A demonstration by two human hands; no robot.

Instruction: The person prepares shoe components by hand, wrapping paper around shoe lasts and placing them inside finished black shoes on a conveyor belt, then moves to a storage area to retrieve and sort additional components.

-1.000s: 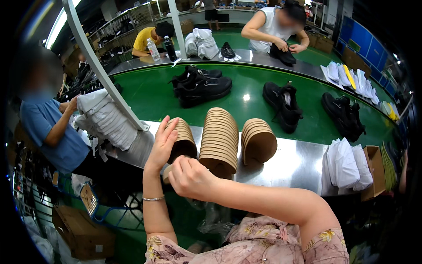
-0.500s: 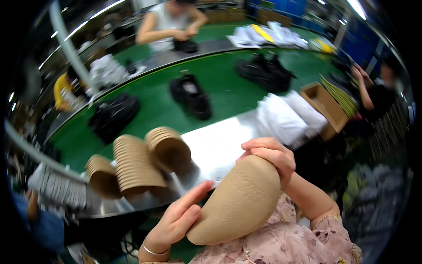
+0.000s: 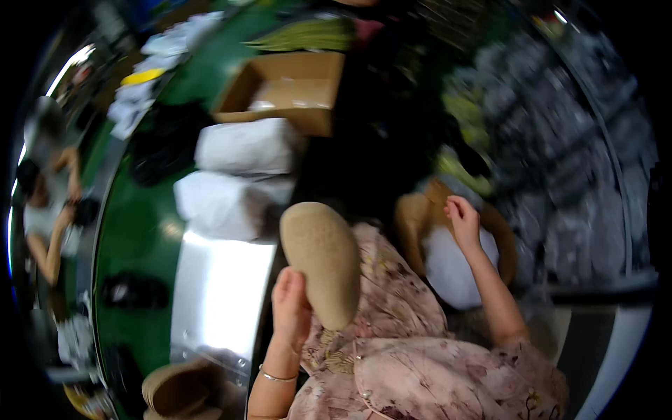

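Tan insole-shaped board [image 3: 320, 262] at frame centre, standing on end over the lap, toe at 12 o'clock. Left hand [image 3: 290, 302] at its 7 o'clock edge, grip partly curled around the lower rim, grasping it. Right hand [image 3: 463, 218] at 3 o'clock, well apart from the board, fingers loosely bent, grip touching a white bundle [image 3: 451, 266] in a brown container; whether anything is pinched, cannot tell. Steel bench [image 3: 217, 294] at 9 o'clock. White wrapped packs [image 3: 234, 175] at 11 o'clock. Open cardboard box [image 3: 283, 87] beyond them. Stack of tan boards [image 3: 178, 392] at 7 o'clock.
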